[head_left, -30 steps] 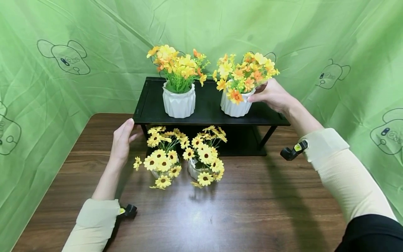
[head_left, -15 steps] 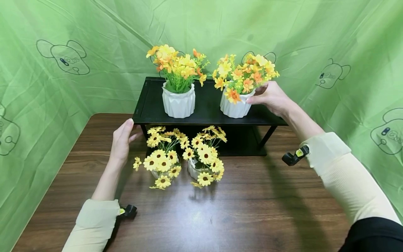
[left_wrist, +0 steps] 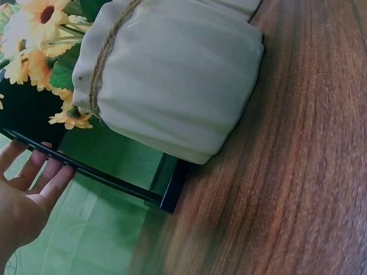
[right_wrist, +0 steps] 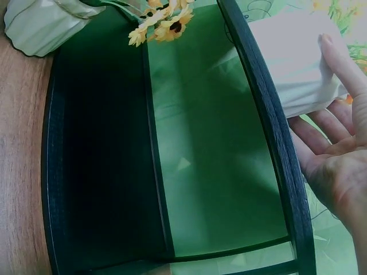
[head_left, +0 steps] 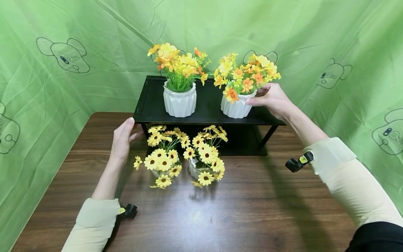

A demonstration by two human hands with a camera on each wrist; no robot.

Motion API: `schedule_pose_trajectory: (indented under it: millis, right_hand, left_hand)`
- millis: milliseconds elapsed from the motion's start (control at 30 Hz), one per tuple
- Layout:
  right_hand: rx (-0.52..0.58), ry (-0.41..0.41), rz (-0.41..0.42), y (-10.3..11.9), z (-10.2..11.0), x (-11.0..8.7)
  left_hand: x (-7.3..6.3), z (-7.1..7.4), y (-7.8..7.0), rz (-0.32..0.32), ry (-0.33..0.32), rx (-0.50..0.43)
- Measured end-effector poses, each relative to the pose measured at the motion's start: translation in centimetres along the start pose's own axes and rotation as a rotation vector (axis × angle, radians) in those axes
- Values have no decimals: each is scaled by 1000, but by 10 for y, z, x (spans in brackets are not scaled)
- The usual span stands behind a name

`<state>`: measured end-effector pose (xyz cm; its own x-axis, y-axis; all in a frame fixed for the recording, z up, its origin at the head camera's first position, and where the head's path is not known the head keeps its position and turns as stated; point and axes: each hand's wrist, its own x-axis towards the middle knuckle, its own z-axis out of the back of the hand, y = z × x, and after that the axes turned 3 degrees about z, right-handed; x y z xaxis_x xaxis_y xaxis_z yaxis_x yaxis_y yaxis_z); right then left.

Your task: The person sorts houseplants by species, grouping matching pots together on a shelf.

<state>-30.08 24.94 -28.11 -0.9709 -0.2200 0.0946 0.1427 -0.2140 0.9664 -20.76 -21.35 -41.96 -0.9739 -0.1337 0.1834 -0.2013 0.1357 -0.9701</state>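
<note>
While right hand [head_left: 274,99] reaches in from side, thumb in front and fingers behind, it grips white fluted pot of yellow-and-orange flowers [head_left: 236,105], upright on black two-tier shelf [head_left: 207,105], blooms overhanging rim. Left hand [head_left: 121,141] pinches shelf's near left corner, thumb uppermost. On brown wood-grain bench [head_left: 220,210], before shelf, two white pots of yellow daisies [head_left: 206,154]; only left wrist view shows brown twine [left_wrist: 102,63] around one.

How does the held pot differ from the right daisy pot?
The held pot is on the shelf; the daisy pot is on the table. The right hand grips the held pot; no hand touches the daisy pot. The held pot has orange and yellow flowers; the daisy pot has dark-centred yellow daisies. Both are white.
</note>
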Motion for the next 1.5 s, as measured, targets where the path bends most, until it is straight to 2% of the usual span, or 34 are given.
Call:
schedule_pose_trajectory:
  millis: [400, 833, 1033, 1133, 1233, 1500]
  right_hand:
    - [42, 37, 26, -2, 0, -2]
    - [-148, 88, -30, 3, 5, -12]
    - [-181, 131, -71, 6, 13, -20]
    - [-142, 141, -91, 6, 18, -26]
    - [-73, 141, -72, 5, 22, -30]
    - [160, 133, 110, -5, 28, -43]
  left_hand:
    - [0, 0, -1, 7, -1, -1]
    - [-1, -2, -1, 17, -27, -3]
    - [-2, -1, -2, 24, -26, 11]
    - [-2, -1, -2, 19, -13, 20]
    - [-2, -1, -2, 13, -8, 28]
    - [-2, -1, -2, 11, -6, 19]
